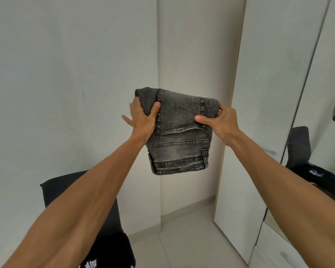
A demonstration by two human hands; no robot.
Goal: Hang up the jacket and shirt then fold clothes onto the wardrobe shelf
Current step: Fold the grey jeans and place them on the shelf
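Observation:
A folded pair of washed grey jeans (179, 132) hangs in the air in front of me, at the middle of the head view, back pocket facing me. My left hand (142, 118) grips its upper left edge, thumb on the front and fingers behind. My right hand (219, 120) pinches the upper right edge, thumb across the pocket. Both arms are stretched forward. A black garment with white print (108, 254) lies on a black seat at the lower left.
A white wardrobe door (240, 132) stands edge-on at right, beside a mirror panel (321, 105) that reflects a black chair and dark clothes. White walls meet in a corner behind the jeans. A black chair seat (66, 190) sits at lower left on the pale tiled floor (191, 238).

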